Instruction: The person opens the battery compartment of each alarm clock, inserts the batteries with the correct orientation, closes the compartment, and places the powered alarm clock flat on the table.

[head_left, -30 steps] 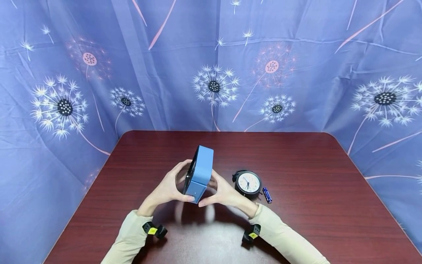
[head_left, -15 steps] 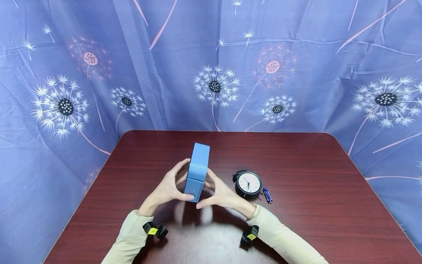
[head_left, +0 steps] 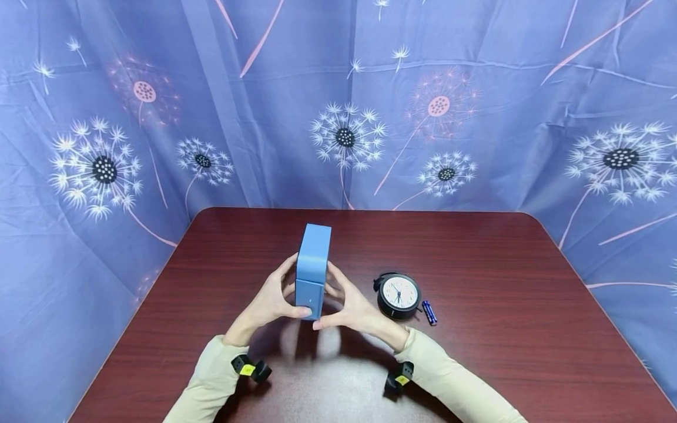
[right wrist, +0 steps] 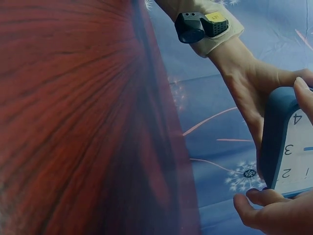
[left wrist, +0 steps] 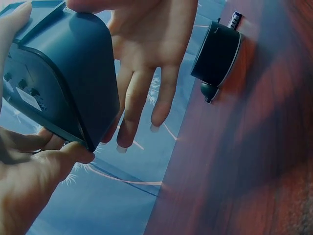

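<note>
In the head view a blue square clock (head_left: 313, 264) is held up over the table, its narrow blue side toward me. My left hand (head_left: 268, 301) grips it from the left, thumb on the near lower side. My right hand (head_left: 353, 306) holds its right side between fingers and thumb. The right wrist view shows the white clock face (right wrist: 297, 152) with large numerals, turned toward the right hand. In the left wrist view the clock's back shows small knobs (left wrist: 34, 92) and a pale label. Both hands' fingertips are partly hidden behind the clock in the head view.
A round black alarm clock (head_left: 399, 294) with a white face stands right of the hands. Beside it lie blue batteries (head_left: 429, 313). The dark red wooden table (head_left: 502, 264) is backed by a blue dandelion-print cloth (head_left: 275, 117).
The blue clock has turned, so its dark back no longer shows in the head view. It has shifted slightly left and away, with the right hand moving a little left along with it.
</note>
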Demonstrator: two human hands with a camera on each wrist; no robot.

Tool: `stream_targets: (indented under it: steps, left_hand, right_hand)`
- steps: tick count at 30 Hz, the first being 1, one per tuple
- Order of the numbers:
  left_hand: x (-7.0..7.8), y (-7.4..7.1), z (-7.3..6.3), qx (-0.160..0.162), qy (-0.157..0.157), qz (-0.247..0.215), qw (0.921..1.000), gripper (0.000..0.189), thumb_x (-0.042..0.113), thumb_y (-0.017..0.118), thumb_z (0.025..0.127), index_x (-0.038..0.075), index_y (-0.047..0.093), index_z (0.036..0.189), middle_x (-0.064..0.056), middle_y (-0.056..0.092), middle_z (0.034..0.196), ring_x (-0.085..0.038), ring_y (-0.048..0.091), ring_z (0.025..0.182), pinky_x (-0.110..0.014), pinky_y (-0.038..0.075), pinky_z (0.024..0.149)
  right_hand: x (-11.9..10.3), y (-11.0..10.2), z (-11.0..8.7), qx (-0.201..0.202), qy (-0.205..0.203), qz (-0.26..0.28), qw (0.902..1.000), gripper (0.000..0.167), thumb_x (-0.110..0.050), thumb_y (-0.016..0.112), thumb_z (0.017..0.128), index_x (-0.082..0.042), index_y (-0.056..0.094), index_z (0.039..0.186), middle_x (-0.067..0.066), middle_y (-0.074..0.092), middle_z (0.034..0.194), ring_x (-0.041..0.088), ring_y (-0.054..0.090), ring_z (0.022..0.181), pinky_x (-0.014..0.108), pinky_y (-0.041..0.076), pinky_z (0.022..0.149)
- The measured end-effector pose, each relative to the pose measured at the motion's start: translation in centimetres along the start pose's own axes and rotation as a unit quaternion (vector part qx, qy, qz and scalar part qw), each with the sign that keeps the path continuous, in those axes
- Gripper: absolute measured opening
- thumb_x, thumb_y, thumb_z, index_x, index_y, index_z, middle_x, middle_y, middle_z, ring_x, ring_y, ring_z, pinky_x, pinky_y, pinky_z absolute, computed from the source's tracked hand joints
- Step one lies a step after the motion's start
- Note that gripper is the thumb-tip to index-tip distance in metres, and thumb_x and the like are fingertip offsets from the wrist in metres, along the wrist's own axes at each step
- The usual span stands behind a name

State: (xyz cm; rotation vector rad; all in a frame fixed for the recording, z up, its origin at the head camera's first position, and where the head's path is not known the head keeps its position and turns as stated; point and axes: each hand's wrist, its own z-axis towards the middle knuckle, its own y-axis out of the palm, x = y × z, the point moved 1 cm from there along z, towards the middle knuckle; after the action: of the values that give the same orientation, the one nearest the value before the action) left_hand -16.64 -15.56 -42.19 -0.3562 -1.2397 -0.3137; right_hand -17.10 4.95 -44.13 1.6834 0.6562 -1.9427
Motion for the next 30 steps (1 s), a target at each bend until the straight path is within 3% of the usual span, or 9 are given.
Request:
stream_targets:
  steps: [12,20,26,30]
  left_hand:
    - [0.0,0.4,0.2,0.007,-0.003,-0.02,0.9998,0.115,0.028,0.088,0.068,-0.005,0.016,0.151,-0.03,0.031,0.144,-0.002,0.05,0.118,-0.017,0.045,0.098]
    - [-0.2,0.7,0.2,-0.01,0.017,-0.018,0.9997,0.108,0.029,0.086,0.07,-0.004,0.02,0.15,-0.009,0.043,0.136,-0.003,0.052,0.117,-0.017,0.044,0.098]
    - [-0.3,1.0,0.2,-0.012,0.017,-0.022,0.9995,0.108,0.031,0.086,0.071,-0.004,0.02,0.149,-0.003,0.044,0.136,-0.003,0.051,0.119,-0.017,0.043,0.1]
    - [-0.3,1.1,0.1,-0.015,0.019,-0.014,0.9996,0.105,0.032,0.084,0.074,-0.005,0.02,0.149,0.001,0.044,0.136,-0.002,0.051,0.118,-0.017,0.043,0.1]
  right_hand:
    - [-0.4,0.2,-0.1,0.022,-0.027,-0.003,0.9994,0.114,-0.012,0.085,0.072,-0.02,0.008,0.156,0.014,0.028,0.157,0.033,0.035,0.141,0.05,0.036,0.11]
    - [-0.3,0.2,-0.4,0.057,-0.025,-0.041,0.9972,0.111,-0.007,0.084,0.072,-0.01,0.011,0.155,0.014,0.036,0.152,0.031,0.039,0.139,0.039,0.037,0.11]
    - [-0.4,0.1,-0.6,0.078,-0.025,-0.084,0.9931,0.111,-0.007,0.085,0.069,-0.001,0.013,0.154,0.019,0.035,0.152,0.033,0.039,0.139,0.048,0.03,0.113]
    - [-0.5,0.1,-0.8,0.106,-0.037,-0.133,0.9847,0.11,-0.01,0.087,0.066,-0.001,0.021,0.152,0.019,0.039,0.15,0.034,0.044,0.135,0.052,0.03,0.113]
